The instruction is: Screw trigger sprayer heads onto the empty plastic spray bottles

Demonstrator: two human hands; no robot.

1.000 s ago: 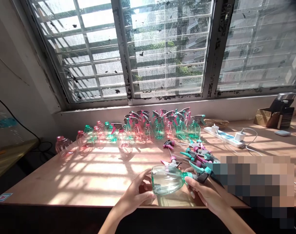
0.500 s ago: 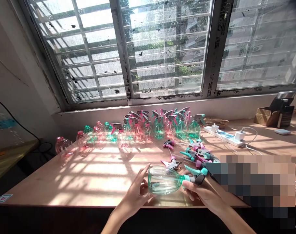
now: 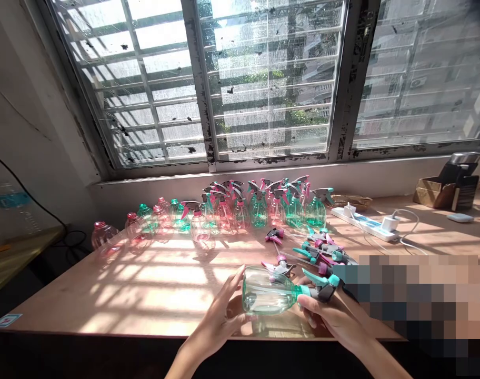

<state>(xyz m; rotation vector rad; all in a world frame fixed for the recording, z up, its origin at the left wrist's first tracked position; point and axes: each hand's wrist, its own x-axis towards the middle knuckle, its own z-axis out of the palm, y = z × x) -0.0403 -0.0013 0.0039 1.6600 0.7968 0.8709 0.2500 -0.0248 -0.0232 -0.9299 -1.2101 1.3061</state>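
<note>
A clear green spray bottle (image 3: 268, 290) lies on its side in the air between my hands, over the table's front edge. Its base points left and its teal-and-grey spray head (image 3: 322, 285) points right. My left hand (image 3: 228, 302) is curved round the base end. Fingers and thumb of my right hand (image 3: 322, 313) close on the collar at the neck. Just behind the bottle, a pink-and-grey spray head (image 3: 280, 267) lies on the wood. More loose teal and pink spray heads (image 3: 322, 247) are heaped to the right.
Several pink and green bottles with spray heads (image 3: 259, 208) stand along the wall under the window. Open-necked bottles (image 3: 135, 231) stand further left on the wooden table (image 3: 145, 295). A white power strip (image 3: 364, 223) with plugs and a cardboard box (image 3: 433, 192) are at right. A blurred patch covers the right front.
The view has shifted slightly. Both hands keep their hold on the green spray bottle, which has hardly moved or turned.
</note>
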